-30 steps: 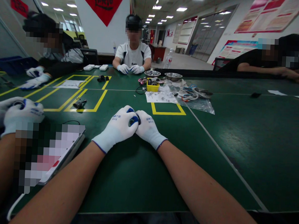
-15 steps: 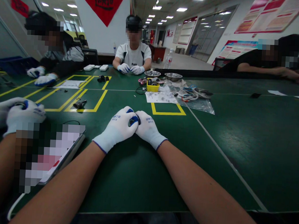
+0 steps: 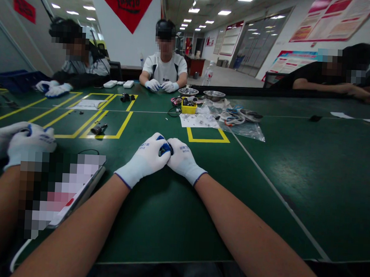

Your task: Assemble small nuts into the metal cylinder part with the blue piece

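My left hand, in a white glove with blue palm coating, meets my right hand, gloved alike, above the middle of the green table. Both have their fingers curled inward, touching each other. Between them shows a sliver of a small dark part; the fingers cover most of it, so its kind cannot be told. A dark metal-looking part lies farther off to the left, inside a yellow-taped outline.
Left of my forearm lies a blurred-out tablet-like device with a white cable. A co-worker's gloved hands are beside it. Ahead are a yellow box, paper, a plastic bag and two metal bowls. Other people sit around.
My hands stay almost in place, with the dark part still between them. At the far left, a co-worker has leaned back and drawn both gloved hands together.
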A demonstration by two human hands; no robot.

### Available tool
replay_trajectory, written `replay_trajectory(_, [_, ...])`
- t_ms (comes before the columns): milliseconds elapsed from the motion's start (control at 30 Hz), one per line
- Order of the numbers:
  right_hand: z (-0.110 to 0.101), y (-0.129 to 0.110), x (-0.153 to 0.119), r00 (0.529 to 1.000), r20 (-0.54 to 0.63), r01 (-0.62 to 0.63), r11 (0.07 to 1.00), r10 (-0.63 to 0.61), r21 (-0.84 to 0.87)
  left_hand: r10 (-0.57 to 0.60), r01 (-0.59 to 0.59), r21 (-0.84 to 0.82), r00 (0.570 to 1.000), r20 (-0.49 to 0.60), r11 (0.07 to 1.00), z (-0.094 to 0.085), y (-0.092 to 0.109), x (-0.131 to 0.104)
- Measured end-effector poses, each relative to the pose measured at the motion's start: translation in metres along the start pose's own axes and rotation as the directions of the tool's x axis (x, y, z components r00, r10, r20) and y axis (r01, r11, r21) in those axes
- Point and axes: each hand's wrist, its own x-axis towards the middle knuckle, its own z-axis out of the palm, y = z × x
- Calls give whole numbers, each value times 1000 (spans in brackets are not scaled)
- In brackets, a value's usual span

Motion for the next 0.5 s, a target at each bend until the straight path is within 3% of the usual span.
replay_trajectory(500, [-4,-2,1,998,56,-24,999,26,-33,-36,40,-50,996,83,998,-4,-1,1])
